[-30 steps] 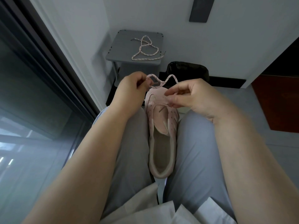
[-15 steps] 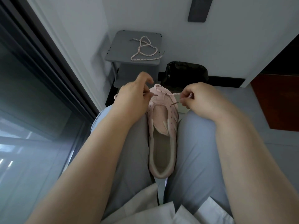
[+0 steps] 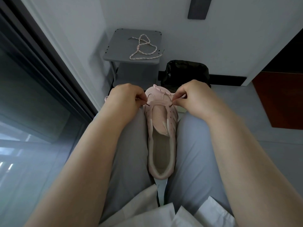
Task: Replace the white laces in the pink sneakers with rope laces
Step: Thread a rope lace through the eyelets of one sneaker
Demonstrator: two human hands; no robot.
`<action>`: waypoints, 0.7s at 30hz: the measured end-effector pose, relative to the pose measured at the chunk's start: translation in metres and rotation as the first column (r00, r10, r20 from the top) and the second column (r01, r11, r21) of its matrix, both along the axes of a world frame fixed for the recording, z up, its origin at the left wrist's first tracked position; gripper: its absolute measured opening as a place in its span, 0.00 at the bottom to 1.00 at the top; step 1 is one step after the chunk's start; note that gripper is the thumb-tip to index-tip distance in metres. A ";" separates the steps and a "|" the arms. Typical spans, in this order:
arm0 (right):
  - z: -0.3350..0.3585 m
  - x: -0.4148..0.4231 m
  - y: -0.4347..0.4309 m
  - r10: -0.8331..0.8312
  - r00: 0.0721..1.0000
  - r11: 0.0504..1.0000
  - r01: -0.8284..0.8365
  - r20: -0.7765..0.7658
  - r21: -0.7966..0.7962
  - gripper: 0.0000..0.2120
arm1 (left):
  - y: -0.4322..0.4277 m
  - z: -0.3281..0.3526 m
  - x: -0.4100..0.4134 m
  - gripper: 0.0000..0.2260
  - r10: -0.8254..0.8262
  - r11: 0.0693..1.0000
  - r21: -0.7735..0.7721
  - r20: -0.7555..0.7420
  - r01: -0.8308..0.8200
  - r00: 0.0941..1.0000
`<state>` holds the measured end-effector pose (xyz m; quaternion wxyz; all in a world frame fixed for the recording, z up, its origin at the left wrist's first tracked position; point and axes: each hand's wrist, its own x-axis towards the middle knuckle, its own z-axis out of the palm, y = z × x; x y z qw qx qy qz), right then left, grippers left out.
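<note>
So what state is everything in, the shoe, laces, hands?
Pink sneaker: sole down between the thighs, tongue bare.
Rope lace: draped over the toe, tips pinched.
Left hand: pinching one tip.
Right hand: pinching the other tip.
Spare rope lace: loose on grey stool.

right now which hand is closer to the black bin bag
Right. The right hand is just in front of the black bin bag; the left hand is across the pink sneaker. Both pinch the rope lace.

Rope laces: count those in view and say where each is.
2. One rope lace lies loose on the grey stool; the second lace crosses the toe of the pink sneaker, its ends pinched by the left hand and right hand. Others may be hidden.
</note>
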<state>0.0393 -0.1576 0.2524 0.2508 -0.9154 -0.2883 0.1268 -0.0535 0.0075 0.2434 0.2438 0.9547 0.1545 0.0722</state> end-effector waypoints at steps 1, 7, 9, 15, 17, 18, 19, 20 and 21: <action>0.000 0.000 0.000 -0.009 1.000 1.000 0.009 -0.002 -0.006 0.03 | 0.000 0.000 0.000 0.07 0.003 1.000 0.002 -0.003 -0.003 1.000; -0.001 -0.001 0.005 -0.007 1.000 0.997 0.006 -0.014 -0.076 0.02 | -0.001 0.001 0.003 0.07 0.000 1.000 0.013 -0.037 0.001 0.999; -0.002 -0.001 0.006 -0.016 1.000 0.996 0.014 -0.021 -0.089 0.02 | -0.001 0.002 0.004 0.07 -0.003 1.000 0.003 -0.043 0.003 0.999; -0.009 0.005 0.009 -0.093 0.995 0.993 0.094 0.020 -0.076 0.03 | -0.002 0.001 0.006 0.05 0.019 1.000 -0.024 -0.069 -0.021 0.997; -0.011 0.003 0.011 -0.094 0.993 0.992 0.099 0.066 -0.075 0.04 | -0.005 0.002 0.008 0.04 0.014 1.000 -0.011 -0.090 -0.015 0.996; -0.011 0.002 0.011 -0.092 0.991 0.992 0.100 0.102 -0.075 0.04 | -0.006 0.002 0.009 0.04 0.015 1.000 -0.003 -0.101 -0.015 0.995; -0.011 0.000 0.012 -0.086 0.987 0.991 0.099 0.135 -0.090 0.04 | -0.006 0.003 0.010 0.04 0.016 1.000 0.003 -0.114 -0.015 0.993; -0.010 -0.001 0.012 -0.074 0.984 0.989 0.094 0.164 -0.114 0.04 | -0.007 0.003 0.010 0.03 0.015 1.000 0.005 -0.128 -0.015 0.992; -0.010 -0.003 0.012 -0.061 0.980 0.985 0.090 0.191 -0.146 0.05 | -0.007 0.003 0.010 0.03 0.013 1.000 0.004 -0.138 -0.013 0.990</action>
